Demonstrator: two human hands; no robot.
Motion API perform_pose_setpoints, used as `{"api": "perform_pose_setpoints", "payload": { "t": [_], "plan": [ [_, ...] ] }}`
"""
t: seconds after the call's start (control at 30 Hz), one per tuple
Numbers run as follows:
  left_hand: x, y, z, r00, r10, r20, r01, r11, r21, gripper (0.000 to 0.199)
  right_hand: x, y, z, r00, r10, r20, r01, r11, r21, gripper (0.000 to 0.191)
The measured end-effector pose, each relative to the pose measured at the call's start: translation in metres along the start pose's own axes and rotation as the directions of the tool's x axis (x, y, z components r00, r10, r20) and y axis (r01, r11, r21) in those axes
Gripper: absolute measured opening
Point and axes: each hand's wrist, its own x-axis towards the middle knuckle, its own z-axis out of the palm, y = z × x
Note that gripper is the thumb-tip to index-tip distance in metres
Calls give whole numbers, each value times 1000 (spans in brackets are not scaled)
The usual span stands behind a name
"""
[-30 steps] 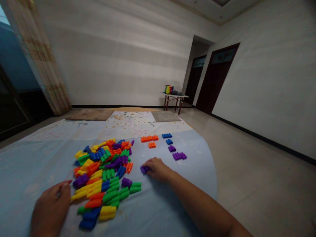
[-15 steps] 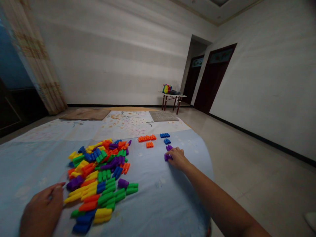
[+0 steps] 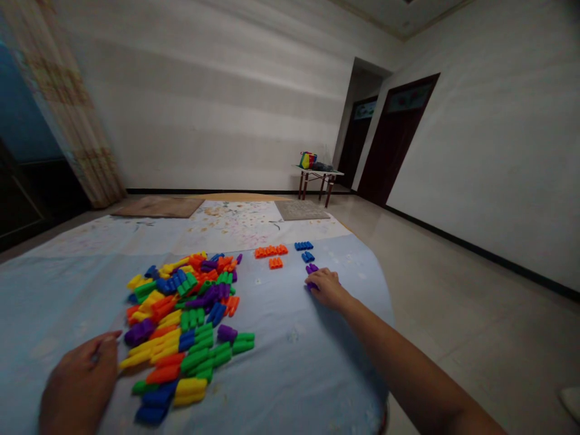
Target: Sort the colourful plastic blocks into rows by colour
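My right hand is closed over a purple plastic building piece on the light blue cloth, its fingers covering most of it. Right beyond the fingertips shows more purple, close to or touching the held piece; I cannot tell if they are joined. At lower left, my left hand is curled, thumb and forefinger near each other; whatever it may hold is hidden. Beside it spreads a pile of bullet-shaped plastic pieces in several colours, including a yellow piece, a green piece and a blue piece.
Ahead of my right hand lie a small blue group and a longer blue row. Left of these are a long orange row and a shorter orange group. The cloth-covered table has a rounded right edge.
My right hand has pushed its purple piece slightly forward, towards the other purple one, and now covers more of it. My left hand has hardly moved. The view has shifted a little.
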Motion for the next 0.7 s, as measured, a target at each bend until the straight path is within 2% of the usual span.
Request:
{"api": "perform_pose_setpoints", "payload": {
  "t": [0.1, 0.23, 0.37, 0.47, 0.6, 0.7],
  "plan": [
    [-9, 23, -17, 993, -75, 87, 74, 997, 8, 56, -2, 7, 0, 1000, 2, 4, -2, 1000, -11, 35],
    [-17, 43, -29, 995, -54, 84, 57, 998, -28, 54, -3, -2, 1, 999, -13, -32, 14, 999, 35, 38],
    [-20, 48, -33, 995, -55, 86, 59, 997, -51, 51, -7, -45, 3, 981, -178, -82, 192, 956, 220, 33],
    [-21, 48, -34, 996, -42, 75, 47, 997, -58, 50, -13, -90, 5, 941, -338, -25, 327, 885, 331, 31],
    [-21, 47, -33, 998, -26, 51, 28, 998, -53, 48, -15, -135, 11, 900, -423, 108, 373, 872, 317, 45],
    [-20, 45, -32, 997, -42, 60, 45, 998, -54, 49, -10, -145, 12, 872, -456, 175, 405, 875, 266, 42]
  ]
}}
